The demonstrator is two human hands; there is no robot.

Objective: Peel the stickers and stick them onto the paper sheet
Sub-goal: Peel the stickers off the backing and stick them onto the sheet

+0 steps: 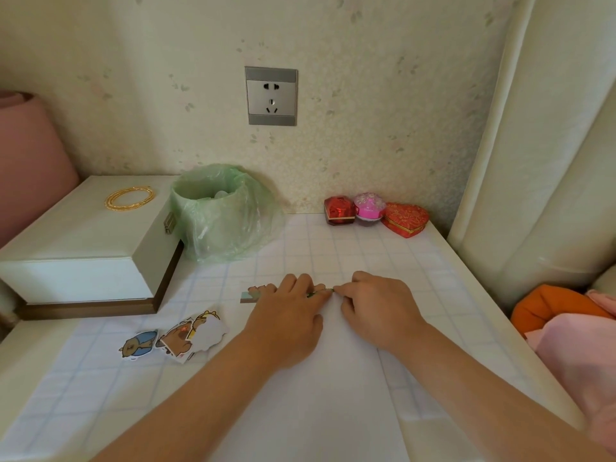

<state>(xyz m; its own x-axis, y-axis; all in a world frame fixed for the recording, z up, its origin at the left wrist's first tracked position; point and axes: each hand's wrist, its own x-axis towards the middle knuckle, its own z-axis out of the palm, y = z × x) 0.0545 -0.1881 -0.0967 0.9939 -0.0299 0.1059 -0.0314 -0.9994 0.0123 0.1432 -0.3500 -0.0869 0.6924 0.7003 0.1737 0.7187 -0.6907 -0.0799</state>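
A white paper sheet [346,388] lies on the checked tablecloth in front of me. Both hands meet at its far edge over a small green-edged sticker [320,290], mostly hidden. My left hand [286,318] lies over it with fingers bent, and my right hand [376,308] pinches its right end between thumb and forefinger. A bear sticker [256,292] lies flat just left of my left hand. Loose cartoon stickers [176,338] are piled at the left of the sheet.
A white box [83,248] with gold bangles [130,197] stands at the left. A bin lined with a green bag [220,215] sits behind. Three small red and pink trinket boxes [373,213] line the wall. Orange and pink cloth [566,328] lies at the right.
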